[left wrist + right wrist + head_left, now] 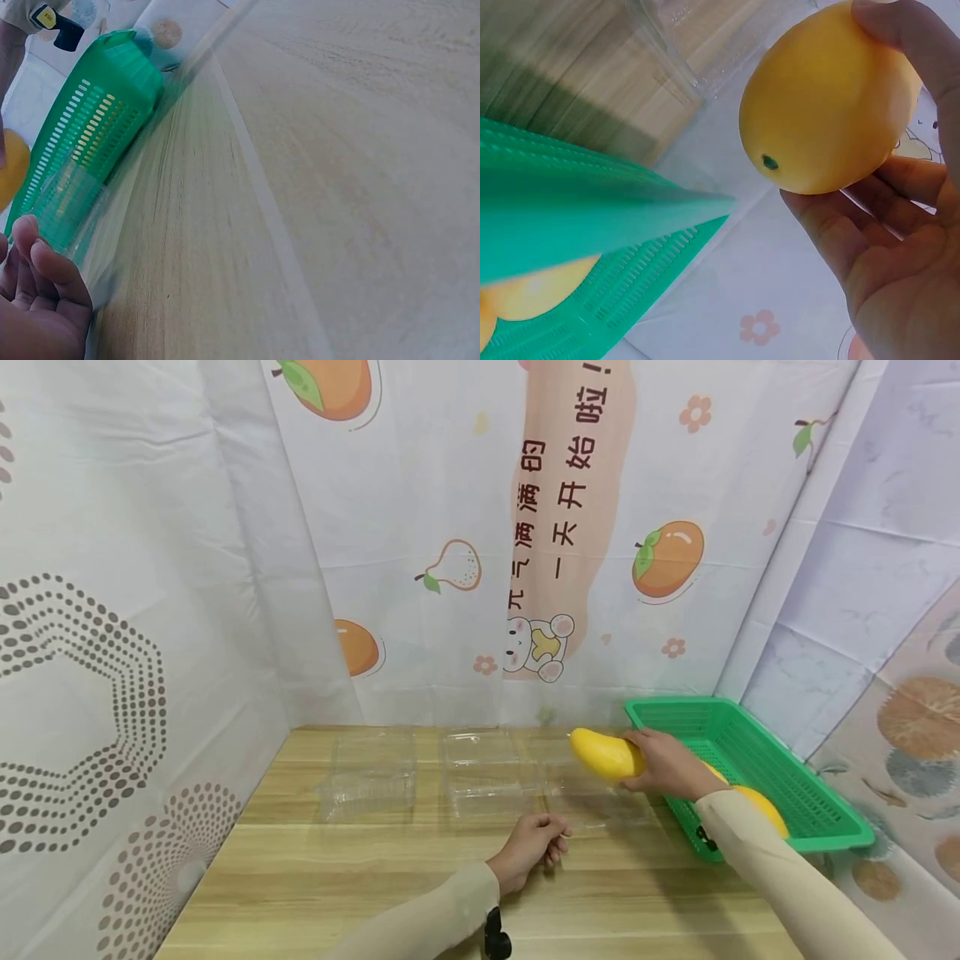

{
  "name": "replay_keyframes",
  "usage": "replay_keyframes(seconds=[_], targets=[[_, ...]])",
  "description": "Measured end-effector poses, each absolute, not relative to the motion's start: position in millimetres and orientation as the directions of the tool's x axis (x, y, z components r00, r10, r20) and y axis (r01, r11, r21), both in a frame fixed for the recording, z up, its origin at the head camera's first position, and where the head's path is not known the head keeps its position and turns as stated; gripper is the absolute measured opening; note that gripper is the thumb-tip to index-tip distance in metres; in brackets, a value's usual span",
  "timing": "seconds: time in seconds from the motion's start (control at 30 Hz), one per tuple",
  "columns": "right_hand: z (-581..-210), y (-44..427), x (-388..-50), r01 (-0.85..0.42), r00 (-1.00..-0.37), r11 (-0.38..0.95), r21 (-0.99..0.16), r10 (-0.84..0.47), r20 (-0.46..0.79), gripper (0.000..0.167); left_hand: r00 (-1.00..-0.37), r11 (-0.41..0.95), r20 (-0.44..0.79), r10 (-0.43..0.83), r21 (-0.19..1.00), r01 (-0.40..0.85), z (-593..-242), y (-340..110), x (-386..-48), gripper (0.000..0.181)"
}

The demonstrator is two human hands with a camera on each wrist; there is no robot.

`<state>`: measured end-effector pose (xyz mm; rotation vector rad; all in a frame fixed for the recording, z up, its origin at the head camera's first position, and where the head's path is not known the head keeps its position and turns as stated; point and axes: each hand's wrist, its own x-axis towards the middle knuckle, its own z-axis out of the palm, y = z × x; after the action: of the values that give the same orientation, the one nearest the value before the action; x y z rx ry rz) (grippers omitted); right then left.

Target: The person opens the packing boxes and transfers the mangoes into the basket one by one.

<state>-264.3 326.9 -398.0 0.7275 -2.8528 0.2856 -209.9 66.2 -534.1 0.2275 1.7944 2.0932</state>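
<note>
My right hand [667, 766] grips a yellow mango [606, 755] above the table, beside the left wall of a green plastic basket [832, 842]. In the right wrist view, the thumb and fingers close round the mango [817, 112], and a small dark green stem spot faces the camera. More yellow mangoes [763, 810] lie in the basket, partly hidden by my right arm. My left hand [528, 850] rests near the middle of the table, its fingers loosely curled with nothing in them. Just behind the hands stands a clear plastic box [592, 797], under the held mango.
Two more clear plastic boxes stand on the wooden table [300, 877], one at the left [371, 785] and one in the middle [487, 777]. A printed curtain [450, 485] closes off the back, and other cloth hangs at both sides.
</note>
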Motion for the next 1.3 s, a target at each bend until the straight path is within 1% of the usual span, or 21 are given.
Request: replay_keyframes(seconds=[0.1, 0.3, 0.5, 0.7, 0.93, 1.17, 1.3], targets=[[-395.1, 330.1, -263.7, -0.474, -0.87, 0.865, -0.163, -0.432, 0.238, 0.072, -0.916, -0.12, -0.112, 0.385, 0.978, -0.169, -534.2, 66.0, -210.8, 0.024], [-388.4, 334.6, -260.8, -0.451, -0.885, 0.871, -0.196, -0.408, 0.226, 0.074, -0.915, -0.121, -0.118, 0.385, 0.977, -0.176, -533.8, 64.8, -210.1, 0.025], [-384.1, 339.7, -258.9, -0.432, -0.892, 0.881, -0.192, -0.386, 0.236, 0.074, -0.912, -0.115, -0.128, 0.39, 0.976, -0.186, -534.3, 64.7, -210.0, 0.027], [-379.9, 350.1, -259.1, -0.397, -0.908, 0.896, -0.198, -0.351, 0.231, 0.076, -0.912, -0.117, -0.126, 0.39, 0.976, -0.185, -534.5, 65.4, -210.9, 0.026], [-379.1, 365.7, -259.6, -0.384, -0.912, 0.898, -0.212, -0.333, 0.241, 0.071, -0.912, -0.125, -0.125, 0.39, 0.974, -0.187, -535.6, 66.6, -211.5, 0.025], [-379.6, 380.0, -260.1, -0.345, -0.929, 0.906, -0.244, -0.293, 0.228, 0.08, -0.908, -0.126, -0.129, 0.398, 0.973, -0.194, -536.8, 65.9, -211.9, 0.025], [-378.7, 387.0, -260.0, -0.336, -0.932, 0.907, -0.255, -0.281, 0.229, 0.082, -0.906, -0.128, -0.127, 0.404, 0.973, -0.194, -536.8, 65.9, -212.3, 0.025]])
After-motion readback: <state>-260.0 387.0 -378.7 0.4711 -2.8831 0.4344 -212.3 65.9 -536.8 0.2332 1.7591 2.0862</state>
